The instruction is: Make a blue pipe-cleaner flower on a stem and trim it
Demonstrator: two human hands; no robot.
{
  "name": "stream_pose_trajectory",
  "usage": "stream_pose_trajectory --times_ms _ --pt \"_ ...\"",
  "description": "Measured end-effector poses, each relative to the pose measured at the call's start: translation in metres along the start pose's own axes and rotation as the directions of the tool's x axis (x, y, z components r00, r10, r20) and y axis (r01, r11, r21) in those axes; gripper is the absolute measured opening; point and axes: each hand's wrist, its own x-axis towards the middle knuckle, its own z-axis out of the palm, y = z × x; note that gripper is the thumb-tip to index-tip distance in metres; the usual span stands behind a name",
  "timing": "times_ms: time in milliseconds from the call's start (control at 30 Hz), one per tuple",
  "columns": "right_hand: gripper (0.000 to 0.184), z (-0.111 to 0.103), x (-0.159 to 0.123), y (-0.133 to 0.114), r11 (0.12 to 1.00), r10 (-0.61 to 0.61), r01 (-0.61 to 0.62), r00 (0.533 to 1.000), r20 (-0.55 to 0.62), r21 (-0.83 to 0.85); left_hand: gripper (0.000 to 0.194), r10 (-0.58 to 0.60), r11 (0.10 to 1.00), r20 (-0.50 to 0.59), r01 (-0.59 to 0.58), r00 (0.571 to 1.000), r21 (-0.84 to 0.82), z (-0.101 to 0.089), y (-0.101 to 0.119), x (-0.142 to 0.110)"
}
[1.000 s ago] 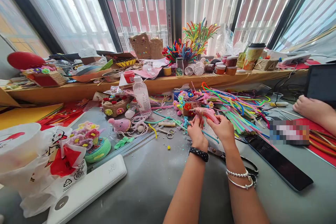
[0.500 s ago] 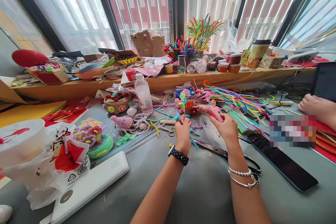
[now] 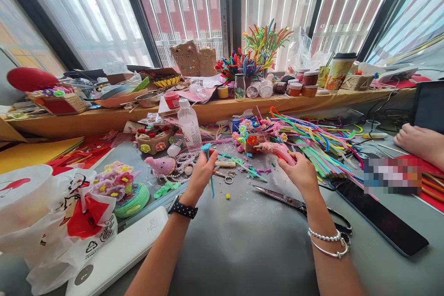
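Left hand (image 3: 201,173) pinches a blue piece (image 3: 206,147) (seemingly unattached), right hand (image 3: 300,174) grips a glue gun (image 3: 281,151); the basket (image 3: 261,138) toward the desk's (image 3: 249,245) far edge already bears flowers.

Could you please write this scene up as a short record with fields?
Left hand: holding a light-blue fuzzy piece
Right hand: holding a pink glue gun
Right side: black-handled scissors, dark phone
Left side: white rectangular device, plastic bottle
Nearby person: co-worker's hand at the right edge
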Motion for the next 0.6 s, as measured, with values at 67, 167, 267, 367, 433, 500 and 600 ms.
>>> stream_pose_trajectory --times_ms 67,167,267,367,433,500,600 --pt "0.038 0.001 -0.002 -0.001 0.999 -0.026 0.027 1.0 0.011 -0.025 0.02 0.083 0.996 0.014 -0.083 0.996 -0.014 -0.006 -0.005 0.001" --pt "0.038 0.003 -0.006 -0.006 0.996 -0.083 0.082 0.996 -0.018 -0.039 0.021 0.315 0.944 0.019 -0.315 0.949 0.096 -0.012 -0.015 -0.001" --pt "0.039 0.005 -0.013 -0.013 0.988 -0.15 0.152 0.986 -0.068 0.027 0.017 0.551 0.736 0.095 -0.536 0.829 0.413 -0.015 -0.024 -0.004" --pt "0.042 0.008 -0.018 -0.019 0.974 -0.195 0.205 0.975 -0.108 0.09 0.013 0.564 0.643 0.113 -0.521 0.818 0.562 -0.015 -0.029 -0.006" --pt "0.045 0.01 -0.021 -0.021 0.97 -0.211 0.225 0.968 -0.135 0.097 0.013 0.529 0.619 0.16 -0.508 0.833 0.599 -0.013 -0.032 -0.006" --pt "0.046 0.011 -0.021 -0.021 0.968 -0.223 0.238 0.962 -0.158 0.084 0.012 0.504 0.585 0.24 -0.532 0.83 0.611 -0.011 -0.033 -0.006" --pt "0.045 0.014 -0.022 -0.019 0.962 -0.25 0.266 0.951 -0.182 0.064 0.015 0.486 0.537 0.353 -0.592 0.799 0.6 -0.009 -0.034 -0.007"
